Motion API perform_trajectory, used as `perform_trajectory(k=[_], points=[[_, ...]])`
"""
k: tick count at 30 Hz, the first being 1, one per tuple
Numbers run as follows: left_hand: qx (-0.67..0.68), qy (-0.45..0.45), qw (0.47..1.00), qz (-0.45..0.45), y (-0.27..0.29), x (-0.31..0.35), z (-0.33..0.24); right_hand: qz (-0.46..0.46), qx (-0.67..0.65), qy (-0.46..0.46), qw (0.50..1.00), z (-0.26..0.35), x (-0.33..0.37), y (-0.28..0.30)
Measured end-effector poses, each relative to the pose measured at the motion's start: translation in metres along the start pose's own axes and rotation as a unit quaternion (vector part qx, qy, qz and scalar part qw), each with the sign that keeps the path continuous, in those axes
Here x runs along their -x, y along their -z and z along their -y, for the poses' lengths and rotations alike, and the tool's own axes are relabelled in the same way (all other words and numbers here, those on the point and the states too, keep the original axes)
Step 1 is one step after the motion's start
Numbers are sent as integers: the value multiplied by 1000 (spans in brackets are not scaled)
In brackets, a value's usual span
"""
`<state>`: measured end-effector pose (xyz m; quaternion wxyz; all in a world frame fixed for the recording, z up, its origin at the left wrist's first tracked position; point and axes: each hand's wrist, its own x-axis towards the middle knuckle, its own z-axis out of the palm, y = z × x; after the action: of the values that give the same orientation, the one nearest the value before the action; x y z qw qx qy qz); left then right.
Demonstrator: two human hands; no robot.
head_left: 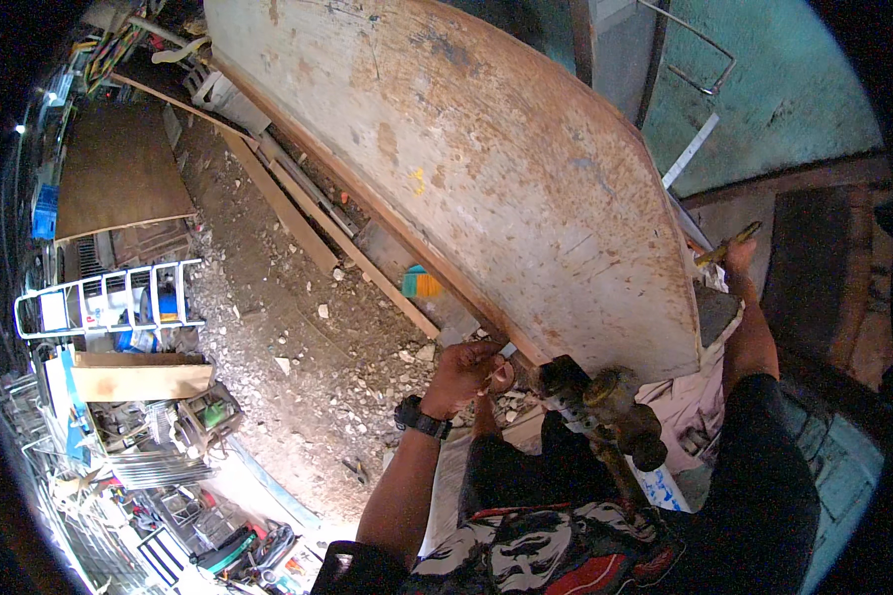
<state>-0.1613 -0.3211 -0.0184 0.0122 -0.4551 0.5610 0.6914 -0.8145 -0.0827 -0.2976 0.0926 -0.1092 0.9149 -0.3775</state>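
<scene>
My left hand (463,379), with a dark watch on its wrist, is closed beside the near-left edge of a worn bench top (486,169). A small pale tip (507,350) sticks out from its fingers; the rest of that object is hidden. Past the bench's right side, my right hand (740,256) is wrapped round a yellowish-brown object (721,248) whose kind I cannot make out. Between my arms, at the bench's near corner, sits a dark metal bench vise (605,397). Its jaws cannot be seen clearly.
Planks (288,208) lie along the bench's left side on rubble-strewn ground (258,317). Pliers (355,470) lie there too. A white rack (109,300), a brown board (119,169) and piled tools (208,535) fill the left. A pale strip (691,151) stands near the teal wall (794,89).
</scene>
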Motion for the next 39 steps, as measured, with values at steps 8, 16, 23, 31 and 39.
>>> perform_trajectory(k=[8,16,23,31,39], points=[[3,-35,999,-30,-5,12,6,78,-29,-55,995,58,46,-19],[49,-26,998,12,0,2,15,55,16,-66,996,-15,-15,-13],[-15,-29,999,-10,-1,5,9,60,-11,-84,995,23,12,-15],[15,-54,998,-9,-3,1,14,56,38,-85,994,27,11,-10],[9,-28,1000,-3,-1,-2,16,45,-17,-98,994,40,19,-3]])
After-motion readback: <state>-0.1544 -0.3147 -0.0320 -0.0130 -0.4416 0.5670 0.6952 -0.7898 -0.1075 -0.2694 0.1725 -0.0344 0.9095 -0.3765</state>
